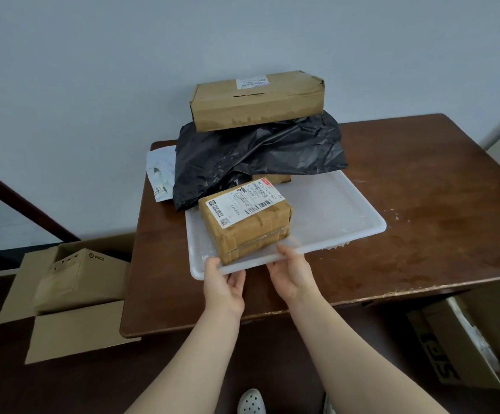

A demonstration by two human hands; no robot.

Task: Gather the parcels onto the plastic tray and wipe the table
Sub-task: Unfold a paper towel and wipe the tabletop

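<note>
A small brown parcel [272, 178] is mostly buried under the black bag [257, 150] at 12 o'clock on the tray [332, 210]; the white mailer [160, 170] is half covered at 10. Fingertips of the left grip [223, 282] and right grip [290, 273] are tucked out of sight under the rim. The desk [422, 189] gets cut off at 3 o'clock.

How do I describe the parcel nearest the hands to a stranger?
On the brown table lies a white plastic tray. At its near edge sits a squat taped brown parcel. Unlike the long box on the black bag, it carries a big barcode label.
</note>
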